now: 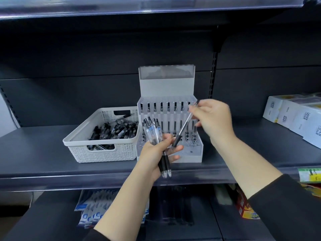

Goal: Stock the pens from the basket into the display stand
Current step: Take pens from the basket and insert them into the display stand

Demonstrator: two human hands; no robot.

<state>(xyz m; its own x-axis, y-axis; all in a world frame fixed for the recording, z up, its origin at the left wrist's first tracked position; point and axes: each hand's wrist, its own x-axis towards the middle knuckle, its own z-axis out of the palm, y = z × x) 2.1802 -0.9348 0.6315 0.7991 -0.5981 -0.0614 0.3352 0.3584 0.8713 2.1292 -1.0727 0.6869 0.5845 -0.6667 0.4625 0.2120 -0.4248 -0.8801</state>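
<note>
A dark shelf runs across the view, with another shelf edge overhead. On it, left of centre, sits a white perforated basket, holding a loose heap of pens with clear barrels and black grips. Touching its right side stands the clear display stand, a stepped block with a tall white back panel. Its back row holds pens upright in a line, a second row stands lower down, and the front step shows bare holes. Far right on the shelf lie white boxes with printed lettering. Below the shelf hang blue-and-white packets, and coloured boxes sit lower right.

The left hand is in front of the stand, its fingers curled round a bundle of several pens, clicker ends up and tips pointing down past the palm. The right hand is raised beside the stand's right end, pinching the top of a single pen between thumb and fingers. That pen slants down and left, its black grip end close to the left hand's fingers, in front of the stand's lower row. Both forearms are bare, with dark sleeves at the bottom.
</note>
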